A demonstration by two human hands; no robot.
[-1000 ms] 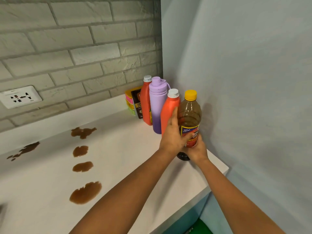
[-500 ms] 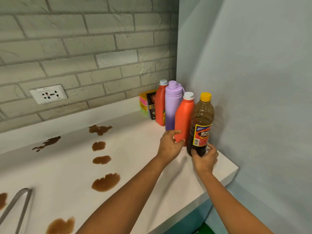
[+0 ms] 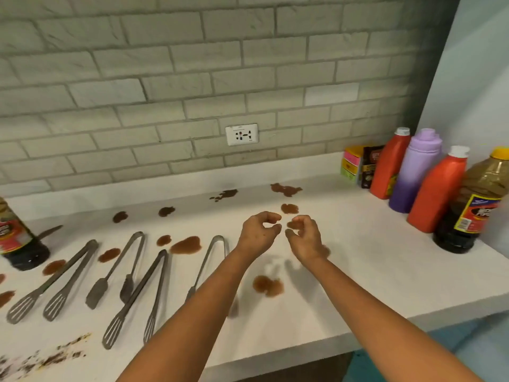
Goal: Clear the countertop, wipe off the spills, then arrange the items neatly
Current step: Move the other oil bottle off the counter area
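Nearest, dark crumbs (image 3: 52, 357) are scattered at the white surface's (image 3: 385, 257) front-left edge, and four metal tongs (image 3: 121, 274) are laid side by side among brown spills (image 3: 185, 245). Mid-surface, the left hand (image 3: 259, 235) and right hand (image 3: 304, 237) are held just apart above the spills, fingers loosely curled, nothing gripped. Farther back, lined along the right wall, are noted a yellow-capped brown bottle (image 3: 473, 205), two orange bottles (image 3: 438, 188), a purple flask (image 3: 416, 169) and small boxes (image 3: 358, 166); another dark bottle (image 3: 16, 238) is seen far left.
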